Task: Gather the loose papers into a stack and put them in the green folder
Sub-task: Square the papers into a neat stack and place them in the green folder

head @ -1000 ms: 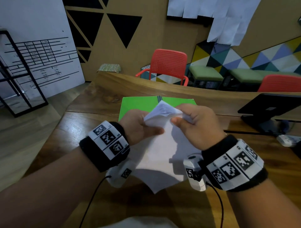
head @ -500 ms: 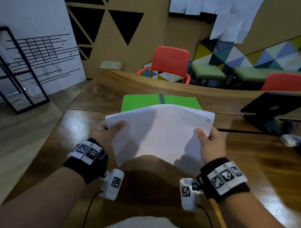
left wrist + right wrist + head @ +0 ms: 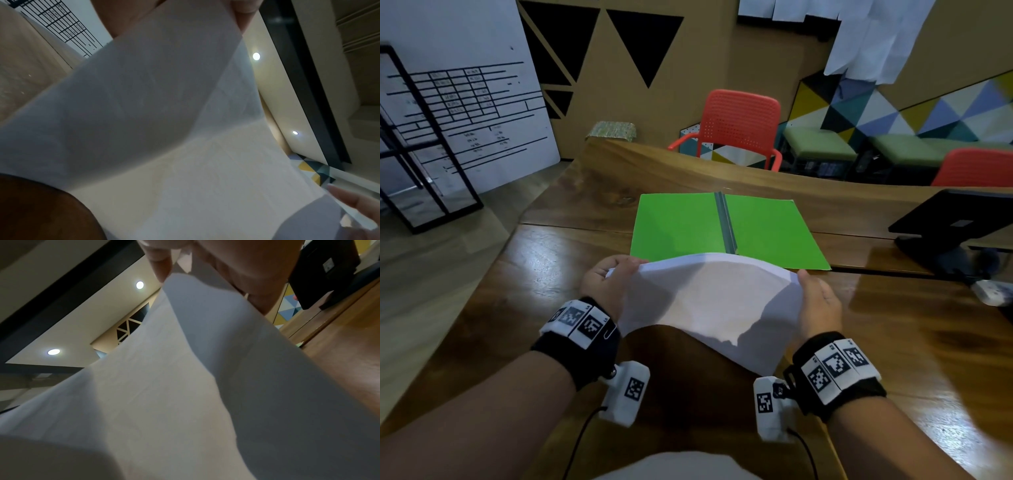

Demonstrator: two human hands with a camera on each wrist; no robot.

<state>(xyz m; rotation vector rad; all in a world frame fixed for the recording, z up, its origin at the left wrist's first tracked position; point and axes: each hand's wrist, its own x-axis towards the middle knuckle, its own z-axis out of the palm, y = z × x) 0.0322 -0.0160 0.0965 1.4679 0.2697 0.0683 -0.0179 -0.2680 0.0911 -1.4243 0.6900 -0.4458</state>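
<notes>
- The left hand (image 3: 607,286) is pinching the left edge of the papers (image 3: 709,301), fingers curling over the top corner; probably gripping at the edge so the sheets stay together as one stack.
- The right hand (image 3: 820,305) is gripping the opposite edge, thumb lying along the top side and the other fingers hidden under the sheets (the right wrist view shows fingers (image 3: 162,264) at the paper edge (image 3: 205,353)).
- The papers are spanning between the two hands and bowing upward in the middle, likely because the hands are pressing slightly inward, which stiffens the sheets for carrying.
- The near corner of the papers is drooping down between the wrists, hanging over the table (image 3: 914,359); whether it touches the wood cannot be told.
- The green folder (image 3: 678,226) is lying open and flat just beyond the fingertips of both hands, spine (image 3: 726,222) running away from the person; open like this it is ready to take the stack without a spare hand.
- The far edge of the papers is overlapping the folder's near edge in the head view (held above it or touching, unclear).
- The left wrist view is showing mostly the underside of the papers (image 3: 164,113), with a fingertip of the other hand (image 3: 349,201) at the far edge.
- Judgement: gathering looks done, and the insert step is pending; the stack needs moving forward from the hands and lowering onto one folder half.
- Risk: the limp corner could fold under, or the sheets could fan apart on release.
</notes>
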